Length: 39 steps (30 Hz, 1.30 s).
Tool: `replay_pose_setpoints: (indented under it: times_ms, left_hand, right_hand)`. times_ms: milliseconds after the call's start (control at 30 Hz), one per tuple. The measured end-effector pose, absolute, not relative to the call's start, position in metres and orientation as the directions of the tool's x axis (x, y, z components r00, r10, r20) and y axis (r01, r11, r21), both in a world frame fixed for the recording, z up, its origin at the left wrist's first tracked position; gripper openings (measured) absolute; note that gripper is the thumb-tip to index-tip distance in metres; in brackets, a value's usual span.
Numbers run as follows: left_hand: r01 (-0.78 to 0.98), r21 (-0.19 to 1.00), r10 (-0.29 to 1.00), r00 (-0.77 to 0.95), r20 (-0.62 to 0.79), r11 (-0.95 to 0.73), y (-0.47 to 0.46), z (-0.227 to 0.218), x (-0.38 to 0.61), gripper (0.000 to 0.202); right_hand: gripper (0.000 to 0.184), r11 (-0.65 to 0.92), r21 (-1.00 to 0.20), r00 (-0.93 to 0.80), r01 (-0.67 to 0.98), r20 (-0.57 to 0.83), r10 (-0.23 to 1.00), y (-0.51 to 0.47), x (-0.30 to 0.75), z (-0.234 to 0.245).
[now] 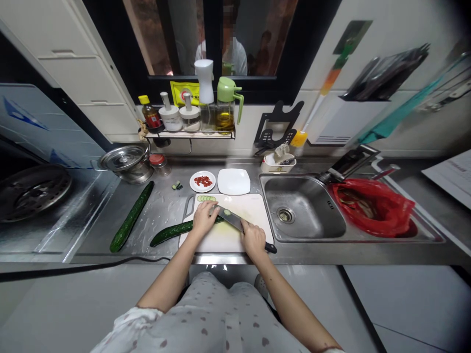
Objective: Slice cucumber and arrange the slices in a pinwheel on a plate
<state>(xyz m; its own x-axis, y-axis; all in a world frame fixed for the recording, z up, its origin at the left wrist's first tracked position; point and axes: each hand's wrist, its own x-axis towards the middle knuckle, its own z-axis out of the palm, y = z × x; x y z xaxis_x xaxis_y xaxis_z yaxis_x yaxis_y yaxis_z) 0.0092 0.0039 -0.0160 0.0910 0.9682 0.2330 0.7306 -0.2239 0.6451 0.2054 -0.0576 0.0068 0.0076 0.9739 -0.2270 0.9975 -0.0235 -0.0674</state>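
Note:
On the white cutting board [221, 242], my right hand [253, 239] is closed around a kitchen knife [232, 219], its black handle end showing below the palm. A cucumber slice [227, 213] clings to the blade. My left hand [204, 218] is closed over a dark green cucumber [172, 232], fingertips close to the blade. The cut end reaches the knife, while the other end extends off the board to the left. Several thin cucumber slices [206, 198] lie in an overlapping row at the board's top left.
Behind the board stand a plate of chopped red pieces [193, 183] and a white plate [233, 181]. Another cucumber [132, 216] and cucumber end pieces [177, 186] lie left. The sink [305, 206] and a red plastic bag [386, 215] are right. A lidded pot [128, 164] stands far left.

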Motion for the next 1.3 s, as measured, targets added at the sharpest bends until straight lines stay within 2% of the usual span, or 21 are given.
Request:
replay_pose_setpoints:
  times_ms: [233, 400, 600, 733, 800, 933, 1000, 1167, 1300]
  left_hand:
    - [0.801, 0.516, 0.947, 0.313, 0.075, -0.305, 0.017, -0.009, 0.020, 0.031]
    - [0.770, 0.566, 0.933, 0.359, -0.005, -0.294, 0.024, -0.010, 0.021, 0.025]
    - [0.717, 0.637, 0.933, 0.360, 0.009, -0.283, 0.026, -0.013, 0.024, 0.020]
    - [0.693, 0.675, 0.953, 0.298, 0.052, -0.253, 0.030, -0.017, 0.024, 0.013]
    - [0.699, 0.691, 0.978, 0.199, 0.057, -0.183, 0.034, -0.020, 0.023, 0.012]
    - [0.677, 0.716, 0.986, -0.125, -0.113, 0.168, 0.046, -0.029, 0.017, 0.017]
    - [0.667, 0.687, 0.958, -0.216, -0.191, 0.288, 0.053, -0.034, 0.013, 0.016]
    - [0.663, 0.649, 0.928, -0.277, -0.249, 0.373, 0.070, -0.042, 0.010, 0.013]
    - [0.694, 0.627, 0.935, -0.261, -0.240, 0.355, 0.082, -0.048, 0.015, 0.014]
  right_hand:
    - [0.052, 0.057, -0.072, -0.068, 0.996, -0.165, 0.984, -0.060, 0.214, 0.005]
    - [0.051, 0.073, -0.059, -0.082, 0.996, -0.169, 0.982, -0.062, 0.222, 0.003]
    - [0.052, 0.049, -0.081, -0.064, 0.996, -0.195, 0.979, -0.064, 0.224, 0.000]
    - [0.052, 0.041, -0.074, -0.054, 0.996, -0.186, 0.981, -0.064, 0.224, -0.003]
    - [0.052, 0.029, -0.070, -0.042, 0.997, -0.190, 0.981, -0.064, 0.225, -0.004]
    - [0.050, 0.012, -0.061, -0.023, 0.998, -0.185, 0.982, -0.065, 0.228, -0.006]
    - [0.050, 0.003, -0.060, -0.014, 0.998, -0.182, 0.983, -0.066, 0.230, -0.007]
    - [0.049, -0.018, -0.057, 0.007, 0.998, -0.181, 0.983, -0.067, 0.234, -0.007]
    - [0.047, -0.033, -0.057, 0.022, 0.998, -0.187, 0.982, -0.067, 0.235, -0.006]
